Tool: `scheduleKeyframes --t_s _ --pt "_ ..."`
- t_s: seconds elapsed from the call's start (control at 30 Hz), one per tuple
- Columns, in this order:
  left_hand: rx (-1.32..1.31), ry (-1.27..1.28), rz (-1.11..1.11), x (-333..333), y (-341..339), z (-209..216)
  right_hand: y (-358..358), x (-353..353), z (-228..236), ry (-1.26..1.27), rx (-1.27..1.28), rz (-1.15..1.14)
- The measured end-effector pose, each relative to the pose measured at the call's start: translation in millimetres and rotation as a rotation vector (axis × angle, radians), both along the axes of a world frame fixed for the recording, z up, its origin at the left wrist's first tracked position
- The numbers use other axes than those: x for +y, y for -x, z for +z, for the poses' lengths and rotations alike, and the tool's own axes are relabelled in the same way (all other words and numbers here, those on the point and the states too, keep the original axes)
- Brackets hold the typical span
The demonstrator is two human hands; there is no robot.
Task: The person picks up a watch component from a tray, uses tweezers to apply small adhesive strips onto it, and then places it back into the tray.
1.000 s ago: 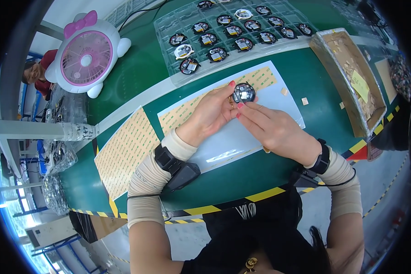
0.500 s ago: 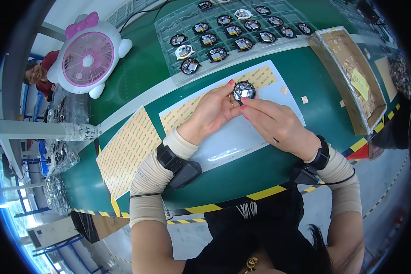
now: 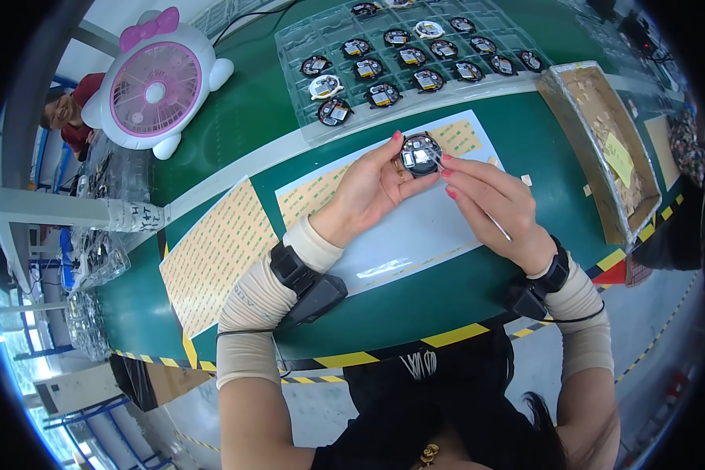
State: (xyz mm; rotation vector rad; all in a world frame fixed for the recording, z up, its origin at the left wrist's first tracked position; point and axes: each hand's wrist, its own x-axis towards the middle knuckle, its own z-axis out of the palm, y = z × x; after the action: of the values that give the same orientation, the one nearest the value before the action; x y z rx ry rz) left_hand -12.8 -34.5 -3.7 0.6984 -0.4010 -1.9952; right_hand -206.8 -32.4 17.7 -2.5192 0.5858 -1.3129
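Round black, silver-centred electronic module (image 3: 421, 154): left hand's (image 3: 370, 184) fingers grasp its rim, presumably keeping components exposed; right hand's (image 3: 500, 200) fingers pinch a slim silver metal tool (image 3: 500, 227).

Got clear gridded plastic tray (image 3: 329, 35) at back of green desk (image 3: 384, 319), oblong brown cardboard box (image 3: 583, 153) R, beige rect. paper sheet (image 3: 219, 258) L, white rect. sheet (image 3: 407, 227) btwn, under hands (image 3: 368, 188).
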Motion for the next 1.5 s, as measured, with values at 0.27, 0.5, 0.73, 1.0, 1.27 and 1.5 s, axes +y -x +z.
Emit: scheduleKeyframes --t_s 0.27,0.5,0.73,1.0,1.27,1.5 --pt "0.095 0.061 -0.038 2.1 1.2 3.9 -3.9 4.7 0.3 0.128 0.108 -0.248" --pt "0.056 0.100 -0.043 2.4 3.9 -2.8 -16.5 6.0 -12.4 0.032 0.263 -0.302" --pt "0.028 0.116 -0.048 2.1 4.6 -6.3 -19.9 5.6 -15.6 0.038 0.277 -0.284" --pt "-0.017 0.131 -0.030 3.4 4.9 -8.9 -27.3 7.6 -19.9 0.086 0.329 -0.356" --pt "-0.139 0.242 0.028 4.7 5.5 -9.1 -27.9 7.4 -17.9 0.056 0.310 -0.344" --pt "-0.302 0.276 0.069 4.8 7.0 -2.1 -13.8 -2.8 -11.7 0.058 0.180 -0.360"
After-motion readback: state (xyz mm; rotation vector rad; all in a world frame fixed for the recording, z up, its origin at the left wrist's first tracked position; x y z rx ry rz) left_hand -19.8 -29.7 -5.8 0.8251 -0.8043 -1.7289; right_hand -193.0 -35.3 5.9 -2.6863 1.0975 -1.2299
